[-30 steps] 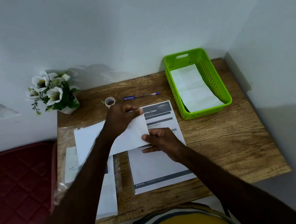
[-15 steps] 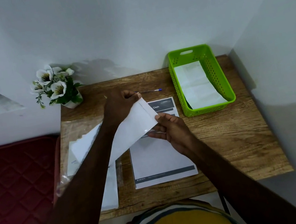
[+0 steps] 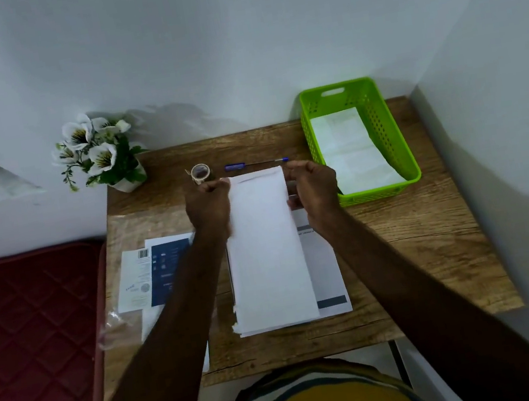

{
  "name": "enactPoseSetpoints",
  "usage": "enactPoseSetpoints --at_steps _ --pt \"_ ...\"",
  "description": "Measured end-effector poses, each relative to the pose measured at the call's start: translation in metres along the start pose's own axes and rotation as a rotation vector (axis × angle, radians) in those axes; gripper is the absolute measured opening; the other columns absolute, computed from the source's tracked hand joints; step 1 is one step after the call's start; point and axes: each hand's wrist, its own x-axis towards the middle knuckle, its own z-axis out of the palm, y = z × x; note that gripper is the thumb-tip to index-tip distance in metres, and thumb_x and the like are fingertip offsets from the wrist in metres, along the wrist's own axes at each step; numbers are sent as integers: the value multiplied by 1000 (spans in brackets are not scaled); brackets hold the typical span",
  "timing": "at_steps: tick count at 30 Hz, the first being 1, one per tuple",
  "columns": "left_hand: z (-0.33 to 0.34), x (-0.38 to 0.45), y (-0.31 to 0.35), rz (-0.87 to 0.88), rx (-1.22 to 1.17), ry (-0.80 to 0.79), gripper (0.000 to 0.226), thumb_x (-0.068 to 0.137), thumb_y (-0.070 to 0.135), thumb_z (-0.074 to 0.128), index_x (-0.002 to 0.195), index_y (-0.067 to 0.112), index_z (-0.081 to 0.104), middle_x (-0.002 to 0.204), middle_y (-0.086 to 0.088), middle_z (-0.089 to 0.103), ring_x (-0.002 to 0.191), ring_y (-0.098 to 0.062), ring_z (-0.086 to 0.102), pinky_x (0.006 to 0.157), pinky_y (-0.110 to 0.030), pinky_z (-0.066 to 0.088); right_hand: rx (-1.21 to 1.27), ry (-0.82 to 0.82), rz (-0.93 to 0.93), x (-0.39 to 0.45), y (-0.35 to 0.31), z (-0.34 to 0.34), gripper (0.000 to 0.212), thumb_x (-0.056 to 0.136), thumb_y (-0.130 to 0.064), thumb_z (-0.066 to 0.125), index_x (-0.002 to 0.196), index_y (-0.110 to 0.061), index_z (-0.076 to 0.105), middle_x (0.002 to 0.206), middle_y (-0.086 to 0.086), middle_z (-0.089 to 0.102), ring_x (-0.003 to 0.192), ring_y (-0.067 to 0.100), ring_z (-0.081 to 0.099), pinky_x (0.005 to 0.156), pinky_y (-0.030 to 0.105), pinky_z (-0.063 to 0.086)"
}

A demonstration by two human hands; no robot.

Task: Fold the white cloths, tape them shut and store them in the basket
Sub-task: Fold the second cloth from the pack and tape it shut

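A person holds a long white cloth (image 3: 267,248) lengthwise over the wooden table (image 3: 419,245), the left hand (image 3: 208,205) and right hand (image 3: 312,185) each pinching one far corner between thumb and curled fingers. The cloth already appears doubled into a narrow strip, its near end showing layered edges above a printed sheet (image 3: 326,273) that lies under it; whether that end rests on the sheet or hangs just over it cannot be told.

In the green basket (image 3: 311,130) at the table's far right corner lies at least one folded white cloth (image 3: 348,149), so part of the job looks done. The strip in hand seems only partway folded: it likely needs further folds, then taping, then storing. The roll of tape (image 3: 200,173) stands untouched just beyond the left hand, beside a blue pen (image 3: 255,164), both near the back edge.

At the table's left, under the left forearm, lie a clear plastic wrapper (image 3: 116,322) and printed packaging inserts (image 3: 153,273); whether more cloths wait there cannot be told. A pot of white flowers (image 3: 98,154) stands at the back left corner.
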Motion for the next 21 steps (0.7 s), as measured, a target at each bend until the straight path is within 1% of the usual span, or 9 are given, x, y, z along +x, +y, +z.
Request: enactPoseSetpoints --at_steps 2,5,6,9,14,17,18,20,21 --pt "3 -4 -11 76 91 54 20 92 25 76 107 11 78 101 -1 75 98 -20 70 89 -30 56 -217 36 -93 8 10 5 17 89 -25 61 80 -26 75 83 3 75 70 27 72 59 43 62" --pt "5 -15 -25 203 270 73 23 97 26 70 110 9 78 100 -1 76 89 -13 68 71 -10 42 -513 -11 -293 6 33 6 19 84 -18 69 101 -20 78 95 1 76 87 22 68 78 31 54" --pt "5 -17 -29 258 354 81 25 98 28 69 110 8 79 100 -3 78 86 -13 68 70 -10 41 -592 -19 -368 4 42 6 24 85 -16 71 108 -16 77 102 3 75 93 22 68 82 30 52" --pt "3 -18 -39 355 621 151 34 99 41 65 107 10 79 98 -8 79 86 -23 73 76 -29 54 -772 -26 -506 2 61 4 29 88 -13 70 117 -10 74 118 10 70 106 27 66 91 33 50" --pt "-1 -19 -53 456 693 113 34 98 37 67 112 7 70 109 -12 74 97 -28 71 83 -37 53 -1125 -54 -708 3 78 4 31 89 -12 68 119 -12 74 135 14 62 117 35 62 77 42 58" --pt "-3 -22 -55 555 672 102 29 97 29 70 121 13 72 118 -10 73 105 -29 69 88 -39 54 -1273 -154 -778 12 86 6 46 103 -29 36 136 -15 64 147 11 56 129 34 53 90 46 56" --pt "-4 -23 -57 595 663 105 28 96 26 71 121 14 72 118 -10 73 103 -30 70 86 -40 55 -1294 -169 -811 12 86 5 44 103 -28 38 134 -13 65 144 11 59 126 34 56 88 46 57" --pt "-4 -22 -63 696 674 98 22 96 22 69 114 12 75 111 -12 73 96 -32 71 80 -40 56 -1329 -189 -896 11 90 1 29 91 -14 68 119 -9 73 130 12 69 115 37 63 76 44 60" --pt "-5 -21 -67 733 689 100 19 97 22 68 109 10 75 107 -12 73 93 -33 71 78 -40 57 -1357 -174 -947 10 92 -1 32 83 -10 77 114 -7 74 125 13 71 111 38 65 73 42 60"
